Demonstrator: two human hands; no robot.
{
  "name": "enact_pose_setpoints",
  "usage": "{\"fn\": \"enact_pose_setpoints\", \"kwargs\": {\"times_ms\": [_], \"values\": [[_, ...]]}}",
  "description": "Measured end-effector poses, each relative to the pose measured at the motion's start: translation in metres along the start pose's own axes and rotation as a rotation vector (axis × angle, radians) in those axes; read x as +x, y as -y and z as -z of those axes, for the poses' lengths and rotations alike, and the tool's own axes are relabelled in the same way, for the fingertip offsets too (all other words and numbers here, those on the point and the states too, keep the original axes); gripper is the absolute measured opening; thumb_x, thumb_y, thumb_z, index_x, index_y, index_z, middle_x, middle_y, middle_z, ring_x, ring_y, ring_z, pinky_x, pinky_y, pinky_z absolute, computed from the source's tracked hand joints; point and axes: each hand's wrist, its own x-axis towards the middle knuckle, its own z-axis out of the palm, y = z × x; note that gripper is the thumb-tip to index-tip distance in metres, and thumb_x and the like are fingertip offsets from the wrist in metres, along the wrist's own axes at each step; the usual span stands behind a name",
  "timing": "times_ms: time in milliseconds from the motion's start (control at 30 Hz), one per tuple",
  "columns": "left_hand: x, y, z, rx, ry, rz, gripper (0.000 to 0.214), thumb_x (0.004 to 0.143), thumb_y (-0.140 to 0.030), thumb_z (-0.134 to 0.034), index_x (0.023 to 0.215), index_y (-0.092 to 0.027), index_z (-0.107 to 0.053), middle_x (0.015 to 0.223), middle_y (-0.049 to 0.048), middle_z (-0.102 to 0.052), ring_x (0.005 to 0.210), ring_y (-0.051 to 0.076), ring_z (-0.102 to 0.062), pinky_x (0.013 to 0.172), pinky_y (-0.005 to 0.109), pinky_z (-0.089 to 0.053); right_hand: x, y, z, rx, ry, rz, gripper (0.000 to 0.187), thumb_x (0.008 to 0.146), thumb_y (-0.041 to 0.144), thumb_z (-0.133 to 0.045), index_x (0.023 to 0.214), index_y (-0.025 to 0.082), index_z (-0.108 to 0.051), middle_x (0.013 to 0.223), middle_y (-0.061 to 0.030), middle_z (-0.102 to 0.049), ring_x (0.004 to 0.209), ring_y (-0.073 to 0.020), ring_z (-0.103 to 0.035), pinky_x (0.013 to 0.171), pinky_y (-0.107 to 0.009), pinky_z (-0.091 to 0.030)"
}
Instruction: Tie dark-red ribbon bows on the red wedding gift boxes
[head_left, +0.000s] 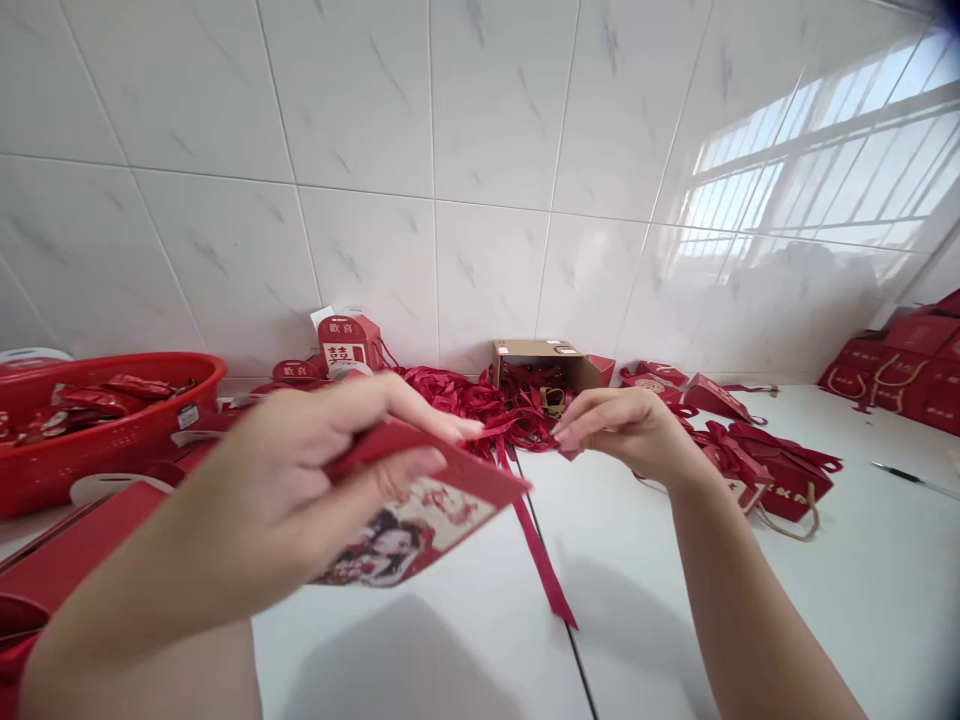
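Observation:
My left hand [300, 490] is closed round a red gift box [442, 500] printed with a cartoon figure, tilted above the table. From near its fingertips a red ribbon [536, 545] hangs down, its cut end low over the white tabletop. My right hand [619, 425] is in a pinch a little to the right, with a bit of red ribbon [571, 453] showing under its fingertips. Whether both bits belong to one ribbon I cannot tell. Behind the hands lies a heap of loose red ribbons [450, 395].
An open cardboard box [536, 350] stands by the tiled wall. At left, a red plastic basin [135, 430] holds small red packets. Ribboned red boxes [799, 480] stand at right, near a pen [900, 474]. More red boxes [922, 350] are stacked in the far right corner.

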Motion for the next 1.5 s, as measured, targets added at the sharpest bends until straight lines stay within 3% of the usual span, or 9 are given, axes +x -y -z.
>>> {"fn": "enact_pose_setpoints", "kwargs": {"times_ms": [133, 267, 367, 533, 733, 933, 1233, 1333, 1500], "values": [[-0.001, -0.009, -0.015, 0.038, 0.46, -0.134, 0.02, 0.082, -0.017, -0.059, 0.091, -0.031, -0.07, 0.099, 0.0024, -0.073, 0.091, 0.022, -0.068, 0.085, 0.034, -0.055, -0.007, 0.027, -0.009, 0.157, 0.199, 0.079, 0.013, 0.08, 0.02, -0.068, 0.084, 0.028, -0.077, 0.079, -0.0034, -0.07, 0.071, -0.0168, -0.068, 0.062, -0.032, -0.06], [0.002, -0.019, -0.026, -0.115, 0.64, -0.152, 0.021, 0.084, -0.014, -0.057, 0.093, -0.029, -0.069, 0.09, 0.0003, -0.073, 0.076, 0.015, -0.068, 0.083, 0.027, -0.055, -0.01, 0.036, -0.016, 0.254, 0.369, 0.107, 0.015, 0.081, 0.022, -0.068, 0.089, 0.033, -0.076, 0.077, -0.0025, -0.071, 0.071, -0.0159, -0.069, 0.064, -0.029, -0.059], [0.005, -0.022, -0.03, -0.16, 0.678, -0.155, 0.018, 0.085, -0.014, -0.056, 0.091, -0.026, -0.069, 0.094, 0.0018, -0.074, 0.069, 0.013, -0.067, 0.078, 0.026, -0.055, -0.009, 0.037, -0.019, 0.326, 0.406, 0.133, 0.019, 0.082, 0.021, -0.067, 0.093, 0.034, -0.075, 0.077, -0.0028, -0.07, 0.072, -0.016, -0.069, 0.064, -0.028, -0.057], [0.007, -0.021, -0.033, -0.182, 0.624, -0.147, 0.018, 0.083, -0.012, -0.059, 0.088, -0.026, -0.069, 0.098, 0.0015, -0.074, 0.068, 0.014, -0.067, 0.066, 0.024, -0.055, -0.009, 0.036, -0.019, 0.362, 0.35, 0.187, 0.025, 0.082, 0.016, -0.067, 0.095, 0.036, -0.074, 0.072, -0.0019, -0.065, 0.069, -0.0152, -0.065, 0.062, -0.029, -0.055], [0.008, -0.018, -0.036, -0.204, 0.583, -0.199, 0.02, 0.084, -0.01, -0.057, 0.09, -0.024, -0.068, 0.105, 0.0047, -0.071, 0.092, 0.019, -0.067, 0.081, 0.029, -0.055, -0.008, 0.034, -0.02, 0.367, 0.29, 0.228, 0.023, 0.079, 0.016, -0.07, 0.092, 0.034, -0.075, 0.068, -0.0009, -0.064, 0.064, -0.0145, -0.063, 0.058, -0.028, -0.054], [0.01, -0.011, -0.039, -0.156, 0.512, -0.237, 0.012, 0.085, -0.012, -0.057, 0.088, -0.019, -0.066, 0.114, 0.0061, -0.068, 0.091, 0.016, -0.067, 0.079, 0.025, -0.054, -0.003, 0.029, -0.024, 0.356, 0.113, 0.397, 0.02, 0.076, 0.012, -0.072, 0.091, 0.024, -0.076, 0.068, -0.0031, -0.067, 0.065, -0.0156, -0.064, 0.058, -0.029, -0.055], [0.016, -0.005, -0.046, -0.274, 0.367, -0.111, 0.009, 0.086, -0.015, -0.058, 0.089, -0.019, -0.065, 0.109, 0.004, -0.068, 0.102, 0.017, -0.064, 0.089, 0.025, -0.053, -0.001, 0.02, -0.026, 0.444, 0.013, 0.255, 0.024, 0.074, 0.008, -0.073, 0.088, 0.027, -0.073, 0.076, 0.0011, -0.066, 0.07, -0.0123, -0.062, 0.062, -0.026, -0.053], [0.017, -0.001, -0.044, -0.265, 0.266, -0.091, 0.007, 0.085, -0.018, -0.061, 0.089, -0.021, -0.065, 0.096, 0.0012, -0.07, 0.089, 0.013, -0.066, 0.076, 0.02, -0.054, -0.003, 0.016, -0.018, 0.539, -0.045, 0.23, 0.024, 0.073, 0.012, -0.076, 0.091, 0.028, -0.069, 0.073, 0.0036, -0.065, 0.065, -0.0101, -0.06, 0.058, -0.024, -0.05], [0.017, 0.001, -0.04, -0.16, -0.067, -0.05, 0.003, 0.08, -0.022, -0.066, 0.083, -0.022, -0.066, 0.073, -0.0029, -0.067, 0.065, 0.01, -0.064, 0.054, 0.016, -0.051, -0.008, 0.02, -0.005, 0.524, -0.111, 0.281, 0.013, 0.072, 0.023, -0.078, 0.08, 0.028, -0.069, 0.061, 0.0037, -0.057, 0.058, -0.0104, -0.052, 0.052, -0.024, -0.042]]}}
